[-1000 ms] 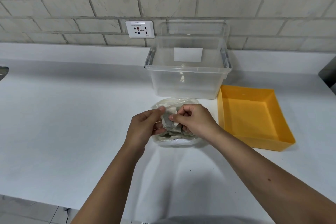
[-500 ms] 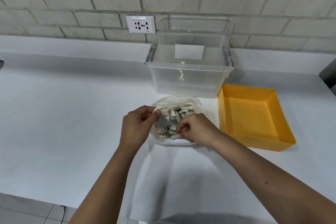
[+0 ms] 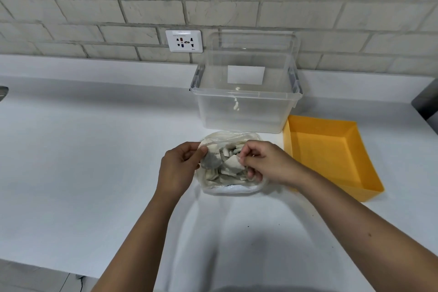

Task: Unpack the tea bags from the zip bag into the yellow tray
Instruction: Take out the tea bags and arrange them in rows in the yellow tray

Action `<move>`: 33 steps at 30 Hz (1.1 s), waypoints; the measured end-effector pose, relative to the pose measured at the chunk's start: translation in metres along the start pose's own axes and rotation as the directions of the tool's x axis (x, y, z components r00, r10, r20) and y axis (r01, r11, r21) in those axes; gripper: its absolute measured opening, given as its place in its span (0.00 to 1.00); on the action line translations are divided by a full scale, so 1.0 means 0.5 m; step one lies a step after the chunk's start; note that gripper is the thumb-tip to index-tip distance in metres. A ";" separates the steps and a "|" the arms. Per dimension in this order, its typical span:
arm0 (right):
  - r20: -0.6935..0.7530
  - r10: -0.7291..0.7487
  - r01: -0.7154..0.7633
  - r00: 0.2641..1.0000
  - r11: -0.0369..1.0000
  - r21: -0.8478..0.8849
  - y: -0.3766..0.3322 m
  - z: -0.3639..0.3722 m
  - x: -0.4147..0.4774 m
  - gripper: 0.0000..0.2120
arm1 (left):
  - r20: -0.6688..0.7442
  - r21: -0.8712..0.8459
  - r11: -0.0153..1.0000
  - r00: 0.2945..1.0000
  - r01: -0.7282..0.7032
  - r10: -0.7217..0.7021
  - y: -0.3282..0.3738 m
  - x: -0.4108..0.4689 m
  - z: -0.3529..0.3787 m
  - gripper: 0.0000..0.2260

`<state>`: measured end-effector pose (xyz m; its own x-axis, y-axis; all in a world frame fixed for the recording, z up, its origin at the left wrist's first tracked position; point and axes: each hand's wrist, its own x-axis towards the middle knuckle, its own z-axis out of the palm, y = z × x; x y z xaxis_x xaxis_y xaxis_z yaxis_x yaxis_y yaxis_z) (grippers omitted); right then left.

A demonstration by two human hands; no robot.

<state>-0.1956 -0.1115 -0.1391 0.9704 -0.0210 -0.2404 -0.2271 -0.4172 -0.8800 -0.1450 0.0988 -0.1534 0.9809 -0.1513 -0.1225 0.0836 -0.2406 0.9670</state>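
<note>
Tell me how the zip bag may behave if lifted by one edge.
Probably floppy: the zip bag is thin film, crumpled where the left hand pinches its rim. Likely light, as the tea bags inside are small and flat. Lifted so, it may sag and spill them, since its mouth is open.

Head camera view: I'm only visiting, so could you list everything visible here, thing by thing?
zip bag: one, clear, on the counter in front of the bin, mouth open
tea bags: many, too heaped to count, pale and grey, inside the zip bag
yellow tray: one, yellow, right of the bag, nothing in it
storage bin: one, clear plastic, against the wall
wall socket: one, white, left of the bin
counter: one, white
brick wall: pale grey, behind
dark object: one, grey, cut off at the right edge
left hand: pinches the bag's left edge
right hand: grips the bag's right side
</note>
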 end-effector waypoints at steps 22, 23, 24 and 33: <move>-0.371 -0.378 0.322 0.848 0.924 -0.206 0.040 -0.109 -0.104 0.03 | 0.309 -0.232 0.951 0.942 0.205 -0.128 0.083 -0.039 0.196 0.05; -0.401 -0.337 0.285 0.852 0.941 -0.186 0.040 -0.116 -0.103 0.05 | 0.324 -0.220 0.957 0.939 0.191 -0.113 0.083 -0.040 0.203 0.04; -0.414 -0.299 0.256 0.860 0.954 -0.158 0.042 -0.120 -0.103 0.08 | 0.336 -0.209 0.962 0.936 0.177 -0.099 0.084 -0.041 0.209 0.04; -0.443 -0.203 0.213 0.873 0.977 -0.029 0.055 -0.163 -0.111 0.05 | 0.366 -0.092 0.993 0.930 0.069 -0.031 0.102 -0.030 0.231 0.05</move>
<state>-0.2493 -0.1957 -0.1167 0.9300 -0.3355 0.1503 -0.0128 -0.4381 -0.8988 -0.1757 -0.0219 -0.1281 0.8455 -0.4839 -0.2255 0.1670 -0.1614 0.9727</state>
